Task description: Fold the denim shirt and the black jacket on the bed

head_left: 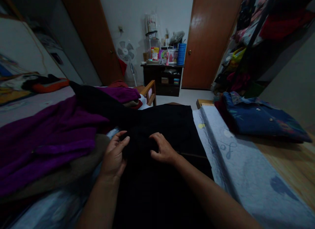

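A black garment (167, 124) lies spread before me, with a long sleeve-like part reaching to the upper left. Its exact kind is hard to make out in the dark fabric. At its left side, my left hand (114, 153) grips the cloth between thumb and fingers. My right hand (162, 148) is curled onto the middle of the garment, its fingers bent into the fabric and their tips partly lost in the black. To the left, a purple garment (56, 124) lies crumpled beside and partly under the black sleeve.
On the right, a folded denim garment (261, 117) rests on a wooden surface (287, 156) beside a pale patterned cloth (226, 150). A wooden chair (150, 91), a fan (126, 53) and a dark cabinet (161, 79) stand ahead. Clothes hang at the upper right.
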### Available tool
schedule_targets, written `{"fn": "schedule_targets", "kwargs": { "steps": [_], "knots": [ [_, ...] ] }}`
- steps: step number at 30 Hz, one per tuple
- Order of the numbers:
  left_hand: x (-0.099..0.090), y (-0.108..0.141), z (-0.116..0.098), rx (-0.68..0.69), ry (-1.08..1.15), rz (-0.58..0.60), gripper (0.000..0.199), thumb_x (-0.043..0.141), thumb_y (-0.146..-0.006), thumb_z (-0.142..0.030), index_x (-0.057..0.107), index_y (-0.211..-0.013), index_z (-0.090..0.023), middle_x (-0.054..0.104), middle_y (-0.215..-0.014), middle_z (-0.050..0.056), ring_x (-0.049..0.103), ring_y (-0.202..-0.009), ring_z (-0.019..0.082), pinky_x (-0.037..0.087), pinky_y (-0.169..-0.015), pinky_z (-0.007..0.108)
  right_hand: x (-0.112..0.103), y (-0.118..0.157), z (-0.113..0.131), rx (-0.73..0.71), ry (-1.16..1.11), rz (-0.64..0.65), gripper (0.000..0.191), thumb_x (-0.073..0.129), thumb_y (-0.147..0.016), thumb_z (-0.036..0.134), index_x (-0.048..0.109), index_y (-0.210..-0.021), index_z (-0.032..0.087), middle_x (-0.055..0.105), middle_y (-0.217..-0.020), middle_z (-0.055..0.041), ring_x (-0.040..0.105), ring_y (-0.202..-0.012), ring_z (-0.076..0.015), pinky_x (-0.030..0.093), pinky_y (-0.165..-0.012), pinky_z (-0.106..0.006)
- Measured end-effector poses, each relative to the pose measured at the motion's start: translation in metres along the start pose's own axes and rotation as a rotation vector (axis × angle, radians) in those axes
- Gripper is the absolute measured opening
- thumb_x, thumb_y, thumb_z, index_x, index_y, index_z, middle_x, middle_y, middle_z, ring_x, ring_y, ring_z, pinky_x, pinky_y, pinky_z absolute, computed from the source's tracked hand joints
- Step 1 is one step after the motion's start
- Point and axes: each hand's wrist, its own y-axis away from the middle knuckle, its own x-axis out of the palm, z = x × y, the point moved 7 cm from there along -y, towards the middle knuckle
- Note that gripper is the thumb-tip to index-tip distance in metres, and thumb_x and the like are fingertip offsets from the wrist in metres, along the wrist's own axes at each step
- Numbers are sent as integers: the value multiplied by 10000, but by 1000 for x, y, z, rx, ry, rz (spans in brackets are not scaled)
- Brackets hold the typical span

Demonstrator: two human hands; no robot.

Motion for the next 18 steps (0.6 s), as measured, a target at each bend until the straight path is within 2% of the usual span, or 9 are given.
{"fn": "schedule_targets", "kwargs": {
  "steps": [4, 7, 9, 11, 14, 16, 18],
  "knots": [
    [19, 5, 0, 109, 31, 102, 489, 589, -769, -417, 489, -1210, -232, 620, -1203, 85, 621, -1083, 227, 536, -879, 350, 9, -1, -11, 142, -239, -90, 152, 497, -803, 217, 598, -912, 187, 603, -906, -37, 548, -839, -179, 452, -807, -323],
    [27, 12, 13, 215, -67, 134, 482, 559, -805, -372, 455, -1256, -240, 513, -1361, 96, 510, -1253, 230, 465, -1003, 354, 11, -1, -24, 268, -534, -122, 199, 472, -876, 326, 609, -868, 182, 618, -837, -14, 560, -789, -165, 462, -742, -289],
    [29, 17, 26, 251, -164, 132, 519, 610, -786, -334, 445, -1269, -241, 502, -1365, 96, 489, -1272, 237, 432, -1040, 380, 7, -2, -26, 295, -639, -138, 237, 499, -877, 375, 630, -899, 180, 638, -869, -6, 572, -832, -169, 466, -772, -289],
    [36, 20, 38, 242, -223, 176, 580, 661, -765, -314, 429, -1290, -231, 526, -1333, 101, 516, -1240, 245, 421, -1047, 414, 1, -2, -22, 274, -686, -150, 228, 523, -859, 342, 651, -968, 188, 657, -941, -3, 584, -907, -175, 461, -844, -302],
    [48, 21, 44, 237, -241, 227, 644, 699, -752, -330, 414, -1317, -210, 564, -1298, 107, 553, -1199, 252, 422, -1040, 428, 3, -2, -13, 243, -755, -25, 355, 532, -792, 218, 638, -1131, 229, 673, -1061, 4, 598, -999, -181, 452, -930, -337],
    [47, 17, 40, 265, -255, 144, 667, 725, -732, -343, 439, -1317, -197, 588, -1274, 103, 564, -1186, 254, 426, -1036, 415, 10, 0, -13, 265, -754, 108, 488, 510, -743, 145, 613, -1207, 253, 677, -1112, 8, 607, -1030, -182, 455, -952, -360],
    [38, 12, 36, 290, -247, -7, 634, 725, -730, -350, 488, -1293, -181, 625, -1223, 96, 590, -1148, 253, 437, -1024, 413, 12, 0, -17, 281, -675, 177, 527, 475, -718, 95, 626, -1199, 250, 680, -1131, 7, 610, -1053, -180, 451, -973, -374]
  ]
}}
